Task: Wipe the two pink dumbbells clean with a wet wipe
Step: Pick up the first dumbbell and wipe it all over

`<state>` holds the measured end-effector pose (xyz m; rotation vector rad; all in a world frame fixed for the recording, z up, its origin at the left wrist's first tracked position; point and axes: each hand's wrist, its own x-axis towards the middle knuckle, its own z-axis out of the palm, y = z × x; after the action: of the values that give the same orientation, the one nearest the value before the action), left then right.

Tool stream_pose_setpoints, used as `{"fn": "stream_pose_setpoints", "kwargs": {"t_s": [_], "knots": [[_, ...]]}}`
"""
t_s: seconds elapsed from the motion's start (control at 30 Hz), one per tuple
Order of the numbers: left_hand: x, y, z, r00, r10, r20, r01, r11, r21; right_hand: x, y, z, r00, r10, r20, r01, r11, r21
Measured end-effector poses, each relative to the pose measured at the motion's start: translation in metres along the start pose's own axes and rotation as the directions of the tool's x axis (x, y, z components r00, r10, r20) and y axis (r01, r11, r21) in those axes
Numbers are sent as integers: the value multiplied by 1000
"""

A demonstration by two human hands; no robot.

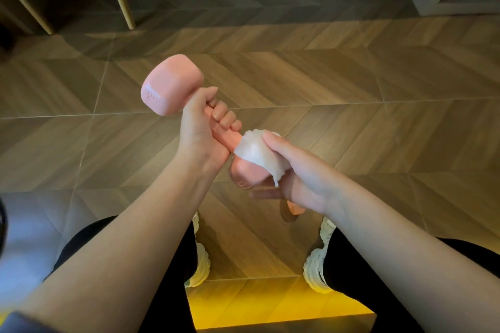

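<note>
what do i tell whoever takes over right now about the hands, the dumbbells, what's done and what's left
Left grip holds the dumbbell by its handle, tilted, above the floor.
Right grip presses the wipe over the dumbbell's near head.
Second dumbbell: only a pink bit shows under the right grip, likely on the floor.
Done: near head being wiped; how much is clean cannot be told.
Left: the rest of this one, then the second.
</note>
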<state>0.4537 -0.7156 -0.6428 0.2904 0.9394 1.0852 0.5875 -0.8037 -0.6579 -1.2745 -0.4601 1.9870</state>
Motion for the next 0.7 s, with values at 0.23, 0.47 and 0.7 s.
{"fn": "stream_pose_setpoints", "kwargs": {"t_s": [0.23,0.47,0.7], "knots": [[0,-5,2,998,-41,-42,43,998,46,-7,4,-1,996,55,70,-63,991,115],[-3,-16,0,1000,-18,-10,20,980,197,-1,12,9,992,107,-71,-103,993,53],[-6,-23,3,989,89,120,-134,881,454,19,31,11,956,102,-275,-102,995,15]]}}
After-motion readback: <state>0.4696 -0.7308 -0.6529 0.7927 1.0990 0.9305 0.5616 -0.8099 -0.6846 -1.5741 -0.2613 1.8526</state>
